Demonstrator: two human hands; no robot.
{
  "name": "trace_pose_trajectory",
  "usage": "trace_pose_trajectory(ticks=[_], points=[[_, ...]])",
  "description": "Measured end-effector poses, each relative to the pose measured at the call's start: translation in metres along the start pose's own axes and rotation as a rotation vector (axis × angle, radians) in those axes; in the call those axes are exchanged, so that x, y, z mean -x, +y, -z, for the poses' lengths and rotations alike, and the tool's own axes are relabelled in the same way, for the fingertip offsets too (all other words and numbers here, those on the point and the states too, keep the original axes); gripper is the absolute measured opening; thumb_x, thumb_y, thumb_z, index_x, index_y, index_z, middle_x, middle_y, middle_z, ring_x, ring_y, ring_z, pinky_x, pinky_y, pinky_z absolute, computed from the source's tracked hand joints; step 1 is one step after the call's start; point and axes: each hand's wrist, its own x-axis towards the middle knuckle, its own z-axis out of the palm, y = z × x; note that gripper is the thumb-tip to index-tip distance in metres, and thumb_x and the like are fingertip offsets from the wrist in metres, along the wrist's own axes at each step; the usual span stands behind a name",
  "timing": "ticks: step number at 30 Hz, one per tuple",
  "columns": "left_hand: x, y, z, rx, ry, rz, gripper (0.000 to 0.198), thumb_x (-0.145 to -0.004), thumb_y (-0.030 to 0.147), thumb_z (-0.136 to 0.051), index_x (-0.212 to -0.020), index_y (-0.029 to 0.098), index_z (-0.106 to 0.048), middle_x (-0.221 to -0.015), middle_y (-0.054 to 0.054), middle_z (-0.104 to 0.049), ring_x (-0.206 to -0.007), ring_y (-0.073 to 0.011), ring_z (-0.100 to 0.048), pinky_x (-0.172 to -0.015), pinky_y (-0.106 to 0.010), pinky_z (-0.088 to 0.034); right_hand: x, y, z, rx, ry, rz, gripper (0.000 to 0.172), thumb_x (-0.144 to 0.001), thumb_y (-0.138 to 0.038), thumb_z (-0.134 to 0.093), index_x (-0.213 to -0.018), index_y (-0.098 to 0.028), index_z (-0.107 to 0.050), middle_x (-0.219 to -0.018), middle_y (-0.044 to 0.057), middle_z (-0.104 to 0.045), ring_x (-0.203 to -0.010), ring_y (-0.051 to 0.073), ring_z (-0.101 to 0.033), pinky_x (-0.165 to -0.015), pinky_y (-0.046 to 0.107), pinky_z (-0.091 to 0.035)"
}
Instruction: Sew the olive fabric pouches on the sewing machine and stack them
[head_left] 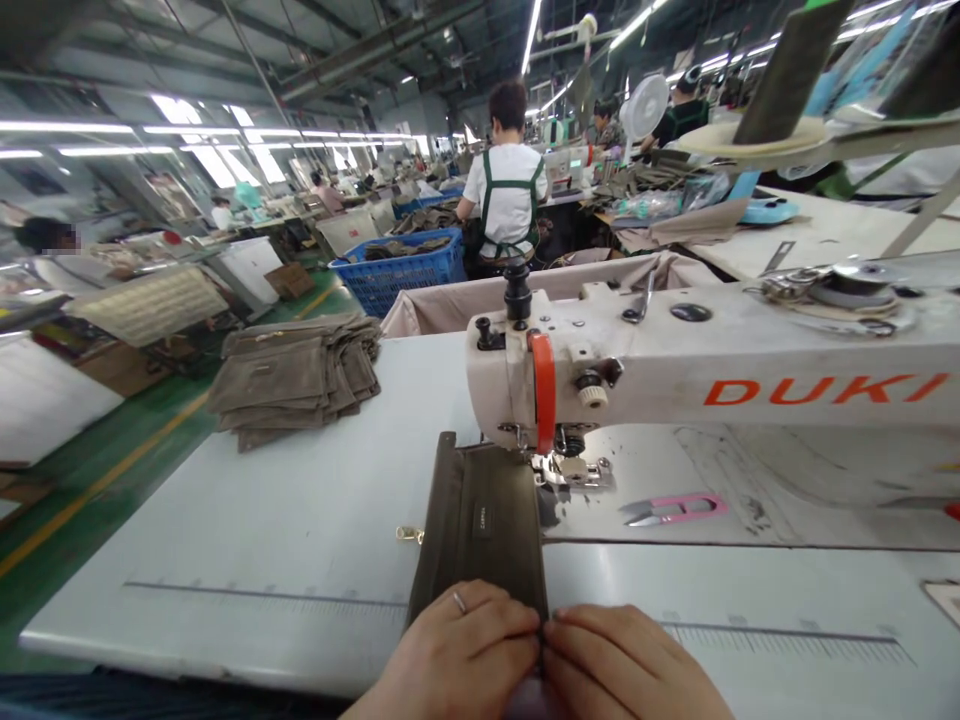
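Observation:
A dark olive fabric pouch panel lies lengthwise on the white table, its far right corner by the presser foot of the sewing machine. It bears a small label, and a gold zipper pull sticks out at its left side. My left hand, with a ring on one finger, presses on the panel's near end and pinches its right edge. Against those fingertips, my right hand is closed on the same edge. The fingers hide the near end of the panel.
Pink-handled thread snips lie on the machine bed. A stack of similar olive pieces sits at the table's far left. Beyond are a blue crate and a seated co-worker. A ruler scale runs along the near table edge.

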Motion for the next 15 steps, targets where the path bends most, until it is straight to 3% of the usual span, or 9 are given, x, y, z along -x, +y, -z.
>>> trace_pose_trajectory(ticks=[6, 11, 15], points=[[-0.017, -0.01, 0.015, 0.028, -0.148, 0.006, 0.021, -0.096, 0.015, -0.042, -0.097, 0.016, -0.063, -0.1, -0.005, -0.07, -0.092, -0.0151, -0.065, -0.088, -0.028, -0.055, -0.011, 0.01, 0.003, -0.022, -0.019, -0.008, 0.037, -0.103, -0.019, -0.033, -0.094, -0.02, -0.069, -0.091, 0.0, -0.072, -0.081, 0.014, -0.064, -0.076, 0.025, -0.049], [-0.026, -0.022, 0.021, 0.05, -0.17, 0.0, 0.02, -0.094, 0.016, -0.045, -0.102, 0.02, -0.063, -0.103, -0.004, -0.07, -0.096, -0.015, -0.065, -0.091, -0.028, -0.054, -0.01, 0.02, -0.007, -0.055, -0.028, -0.031, 0.036, -0.103, -0.021, -0.033, -0.095, -0.021, -0.069, -0.094, 0.002, -0.072, -0.084, 0.016, -0.063, -0.077, 0.029, -0.05], [-0.031, -0.031, 0.019, 0.053, -0.215, 0.002, 0.022, -0.096, 0.012, -0.042, -0.107, 0.015, -0.06, -0.11, -0.007, -0.068, -0.105, -0.0148, -0.062, -0.098, -0.029, -0.05, -0.018, 0.026, -0.004, -0.081, -0.074, -0.034, 0.034, -0.101, -0.021, -0.035, -0.097, -0.02, -0.069, -0.094, 0.003, -0.071, -0.084, 0.017, -0.063, -0.075, 0.029, -0.052]])
